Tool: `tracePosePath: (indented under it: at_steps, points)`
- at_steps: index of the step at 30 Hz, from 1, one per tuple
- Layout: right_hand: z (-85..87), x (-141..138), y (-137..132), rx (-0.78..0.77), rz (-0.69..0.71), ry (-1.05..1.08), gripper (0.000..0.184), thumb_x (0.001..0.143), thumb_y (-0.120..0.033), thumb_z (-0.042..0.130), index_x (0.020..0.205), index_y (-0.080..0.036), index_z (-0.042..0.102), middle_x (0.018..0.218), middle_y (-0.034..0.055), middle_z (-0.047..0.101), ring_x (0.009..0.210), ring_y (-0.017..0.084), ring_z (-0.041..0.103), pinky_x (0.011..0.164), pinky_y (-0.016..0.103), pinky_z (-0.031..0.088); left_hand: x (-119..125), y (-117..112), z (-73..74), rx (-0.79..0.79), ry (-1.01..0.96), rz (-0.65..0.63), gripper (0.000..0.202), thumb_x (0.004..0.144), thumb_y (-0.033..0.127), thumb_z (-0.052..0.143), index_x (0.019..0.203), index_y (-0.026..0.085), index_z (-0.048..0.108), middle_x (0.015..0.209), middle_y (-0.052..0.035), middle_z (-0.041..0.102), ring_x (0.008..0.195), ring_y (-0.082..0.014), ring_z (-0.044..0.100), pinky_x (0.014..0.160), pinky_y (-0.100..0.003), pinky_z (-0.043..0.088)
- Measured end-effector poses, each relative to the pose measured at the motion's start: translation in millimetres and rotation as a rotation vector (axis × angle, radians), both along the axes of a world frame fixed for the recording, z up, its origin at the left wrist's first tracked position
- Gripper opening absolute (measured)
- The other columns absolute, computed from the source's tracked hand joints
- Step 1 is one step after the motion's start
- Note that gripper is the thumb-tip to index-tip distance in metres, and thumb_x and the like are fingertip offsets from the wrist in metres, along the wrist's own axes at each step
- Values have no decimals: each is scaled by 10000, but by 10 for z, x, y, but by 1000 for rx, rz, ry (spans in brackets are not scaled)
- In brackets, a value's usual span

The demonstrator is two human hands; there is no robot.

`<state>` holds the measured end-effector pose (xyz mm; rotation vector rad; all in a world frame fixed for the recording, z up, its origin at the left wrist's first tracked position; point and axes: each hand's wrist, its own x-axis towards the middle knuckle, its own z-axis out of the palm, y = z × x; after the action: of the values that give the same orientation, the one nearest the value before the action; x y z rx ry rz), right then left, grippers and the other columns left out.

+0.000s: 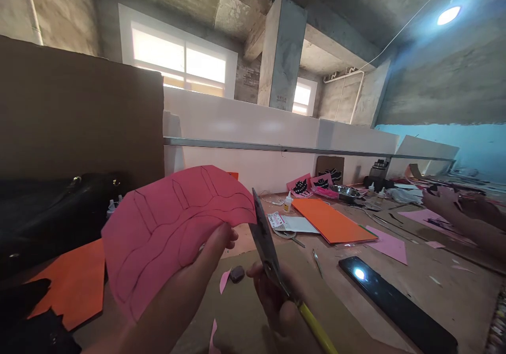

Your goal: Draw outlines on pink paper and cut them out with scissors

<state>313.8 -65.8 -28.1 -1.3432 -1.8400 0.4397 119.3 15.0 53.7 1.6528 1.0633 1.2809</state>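
A curved sheet of pink craft foam or paper (pixel 169 222) with dark drawn outlines is held up by my left hand (pixel 213 254), thumb over its lower edge. In my right hand (pixel 276 296) is a pair of scissors (pixel 266 238) with a yellow handle, blades pointing upward. The blade tips meet the sheet's right end; whether they are parted there is hard to tell. Below the hands lie a small dark lump (pixel 237 274) and a thin pink scrap (pixel 224 280) on a brown cardboard mat (pixel 241 312).
To the right lie a black smartphone (pixel 395 301), a slim pointed tool (pixel 317 263), orange sheets (pixel 332 219) and a small glue bottle (pixel 288 202). A black bag (pixel 59 206) sits at the left. A co-worker's hands (pixel 446 206) are at the far right.
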Motion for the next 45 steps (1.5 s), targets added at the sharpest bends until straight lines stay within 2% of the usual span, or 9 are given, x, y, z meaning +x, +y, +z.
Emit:
tracePosePath:
  at_steps: [5, 9, 15, 21, 25, 31, 37, 42, 45]
  points:
    - [-66, 1, 12, 29, -29, -25, 465, 928, -546, 575, 1315, -294, 632, 1226, 113, 640, 1150, 287, 543, 1091, 487, 385, 39, 105, -103, 0, -79, 4, 281, 775, 355, 518, 509, 266, 530, 576, -4, 659, 676, -242, 701, 693, -349, 604]
    - [-19, -1, 0, 39, -34, -28, 449, 943, -573, 532, 1268, -290, 657, 1149, 98, 656, 1072, 254, 563, 1037, 431, 440, 50, 137, -131, 10, -84, 4, 272, 761, 375, 536, 512, 266, 539, 554, -9, 653, 675, -249, 697, 697, -356, 605]
    - [86, -26, -40, 25, -32, -26, 430, 955, -559, 516, 1259, -292, 662, 1095, 85, 667, 983, 234, 577, 999, 414, 462, 22, 112, -103, -4, 29, -3, 296, 784, 377, 500, 512, 266, 534, 596, -10, 684, 747, -265, 720, 729, -364, 610]
    - [15, -54, -38, 48, -70, 9, 412, 949, -551, 528, 1236, -289, 668, 1078, 100, 663, 1025, 266, 569, 1023, 449, 438, 1, 43, -17, 28, 103, 14, 311, 800, 378, 455, 518, 278, 542, 587, -6, 693, 760, -257, 726, 725, -337, 617]
    - [29, -54, -40, 57, -62, 23, 423, 953, -552, 522, 1250, -290, 671, 1094, 100, 657, 1040, 264, 566, 1018, 434, 437, 18, -5, 16, 38, 92, 38, 318, 798, 365, 460, 505, 270, 539, 606, -15, 702, 751, -251, 731, 739, -334, 615]
    - [73, -59, -44, 48, -58, 39, 418, 945, -554, 543, 1253, -303, 673, 1039, 89, 666, 950, 235, 587, 967, 404, 462, 20, 35, -19, 34, 50, 8, 319, 815, 386, 475, 520, 277, 528, 656, -14, 726, 760, -239, 734, 779, -337, 614]
    - [78, -71, -37, 51, -53, 76, 421, 925, -558, 574, 1245, -305, 678, 1050, 93, 660, 957, 240, 587, 940, 390, 482, 24, 100, -75, 29, 15, -22, 321, 824, 390, 476, 534, 269, 539, 672, -21, 731, 788, -262, 740, 798, -385, 625]
    - [112, -66, -39, 39, -42, 91, 424, 933, -562, 554, 1231, -288, 683, 1036, 94, 657, 922, 229, 582, 906, 375, 500, -48, 62, -143, -9, 40, 59, 325, 865, 467, 481, 711, 257, 676, 823, -15, 772, 883, -251, 745, 855, -375, 614]
    - [135, -62, -48, 30, -39, 102, 435, 928, -573, 554, 1237, -293, 680, 1016, 93, 648, 874, 219, 570, 866, 365, 513, -143, 50, -172, 39, 55, 80, 321, 877, 501, 494, 809, 282, 719, 907, 5, 779, 975, -252, 730, 897, -379, 600]
